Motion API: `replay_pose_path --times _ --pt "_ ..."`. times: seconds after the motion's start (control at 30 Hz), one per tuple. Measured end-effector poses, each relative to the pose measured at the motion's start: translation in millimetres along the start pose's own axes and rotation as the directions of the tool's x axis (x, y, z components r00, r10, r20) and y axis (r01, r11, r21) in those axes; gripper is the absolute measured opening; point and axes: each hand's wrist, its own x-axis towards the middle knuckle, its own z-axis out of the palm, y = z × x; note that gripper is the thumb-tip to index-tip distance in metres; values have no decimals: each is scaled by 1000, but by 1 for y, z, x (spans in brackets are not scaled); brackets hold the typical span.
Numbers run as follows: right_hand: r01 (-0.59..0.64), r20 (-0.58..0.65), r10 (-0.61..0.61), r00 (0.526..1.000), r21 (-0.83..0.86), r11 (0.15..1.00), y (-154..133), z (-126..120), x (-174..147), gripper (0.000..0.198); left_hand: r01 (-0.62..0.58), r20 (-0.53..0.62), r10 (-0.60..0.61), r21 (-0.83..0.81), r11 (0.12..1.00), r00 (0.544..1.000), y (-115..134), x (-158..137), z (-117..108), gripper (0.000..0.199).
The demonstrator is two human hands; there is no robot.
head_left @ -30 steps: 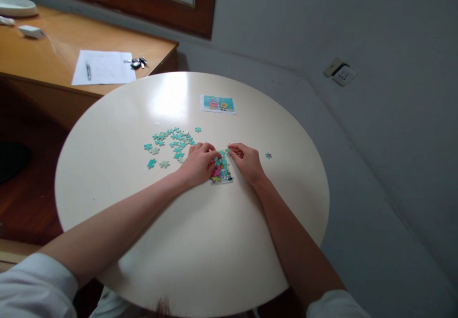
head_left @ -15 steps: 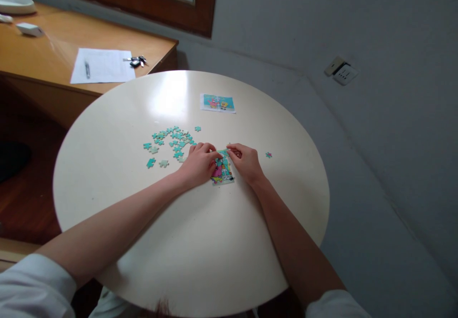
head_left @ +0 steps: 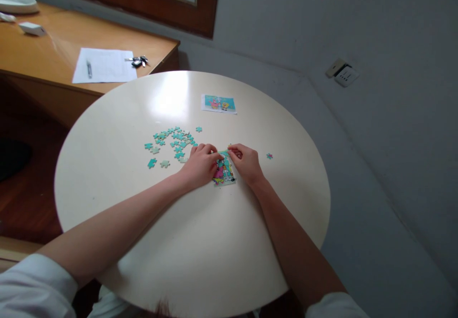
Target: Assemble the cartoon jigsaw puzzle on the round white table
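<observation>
A partly joined jigsaw puzzle (head_left: pixel 224 171) with pink, yellow and teal cartoon figures lies on the round white table (head_left: pixel 200 241) between my hands. My left hand (head_left: pixel 203 164) is bent over its left side, fingers curled and touching it; the hand covers that edge. At the upper right corner, my right hand (head_left: pixel 246 163) is closed in a pinch with the fingertips on a small puzzle piece (head_left: pixel 230 145), mostly hidden. Several loose teal puzzle pieces (head_left: pixel 177 139) are scattered left of my left hand. One pink and teal piece (head_left: pixel 269 156) lies apart on the right.
A printed reference picture (head_left: pixel 219 103) lies flat near the table's far side. Beyond the table's left edge, a wooden desk (head_left: pixel 53 55) bears a paper sheet (head_left: pixel 105 67) with a pen, keys (head_left: pixel 139 61) and a white box (head_left: pixel 32 28). A wall socket (head_left: pixel 346 76) is on the right.
The whole view has shifted very slightly. Both hands keep nearly the same place at the puzzle, and the loose pieces lie as before.
</observation>
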Motion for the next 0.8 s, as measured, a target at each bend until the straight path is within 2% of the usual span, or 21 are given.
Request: replay_pose_path --times 0.53,0.8 --pt "47 -16 -48 999 -63 997 5 0 1 13 -1 1 1 -11 1000 1000 0 0 0 34" --pt "107 13 -106 994 -121 987 6 0 3 13 -13 -17 13 -10 1000 1000 -1 0 2 33"
